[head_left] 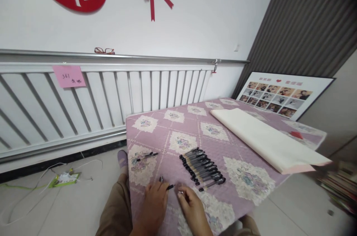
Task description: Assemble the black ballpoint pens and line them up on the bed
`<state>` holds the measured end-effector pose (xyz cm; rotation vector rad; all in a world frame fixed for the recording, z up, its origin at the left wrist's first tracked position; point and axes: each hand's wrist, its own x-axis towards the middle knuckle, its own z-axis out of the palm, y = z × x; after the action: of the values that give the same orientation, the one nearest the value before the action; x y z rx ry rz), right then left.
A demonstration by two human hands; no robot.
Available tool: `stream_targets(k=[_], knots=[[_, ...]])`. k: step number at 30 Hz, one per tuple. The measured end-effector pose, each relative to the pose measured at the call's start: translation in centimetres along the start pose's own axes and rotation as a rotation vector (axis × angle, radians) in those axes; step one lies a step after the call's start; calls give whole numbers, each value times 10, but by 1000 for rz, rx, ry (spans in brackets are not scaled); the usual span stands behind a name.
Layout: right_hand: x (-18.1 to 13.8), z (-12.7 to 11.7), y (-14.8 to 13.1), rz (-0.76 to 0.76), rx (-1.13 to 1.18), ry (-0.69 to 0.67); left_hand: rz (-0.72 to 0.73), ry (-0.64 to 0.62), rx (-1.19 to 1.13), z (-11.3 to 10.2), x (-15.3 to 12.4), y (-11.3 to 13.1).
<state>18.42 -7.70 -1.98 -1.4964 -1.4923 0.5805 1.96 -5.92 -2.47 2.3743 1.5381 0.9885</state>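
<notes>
At the near edge of the cloth-covered table, my left hand [156, 195] is closed around a pen [170, 187], whose dark end pokes out toward the right. My right hand [192, 202] is beside it with thumb and forefinger pinched; a small shiny bit shows at the fingertips, too small to name. Right of and beyond my hands lies a slanting row of several black pens [205, 169], side by side. A few loose black pen pieces [147, 156] rest to the left, farther from me.
A purple floral tablecloth [164, 135] covers the table. Across its right side lies a folded cream sheet [251, 135], with a photo board [276, 94] behind. A white radiator [145, 91] lines the wall. On the floor at left sits a power strip [65, 179] with cables.
</notes>
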Motion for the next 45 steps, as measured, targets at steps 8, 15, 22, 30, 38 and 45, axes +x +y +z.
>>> stream_targets(k=[8, 15, 22, 30, 38, 45], knots=[[12, 17, -21, -130, -343, -112, -190, -9, -121, 0, 15, -15], [28, 41, -11, -79, -100, -47, -331, -182, -90, -7, 37, -19], [17, 27, 2, 5, 125, 55, -332, -345, 111, -11, 41, 0], [10, 21, -1, -28, 91, 21, -154, -399, 242, 0, 53, 3], [7, 20, 5, -68, 55, 37, 63, -474, 270, 0, 78, -38], [9, 23, 3, -113, -77, -12, 79, -415, 357, -7, 108, -74]])
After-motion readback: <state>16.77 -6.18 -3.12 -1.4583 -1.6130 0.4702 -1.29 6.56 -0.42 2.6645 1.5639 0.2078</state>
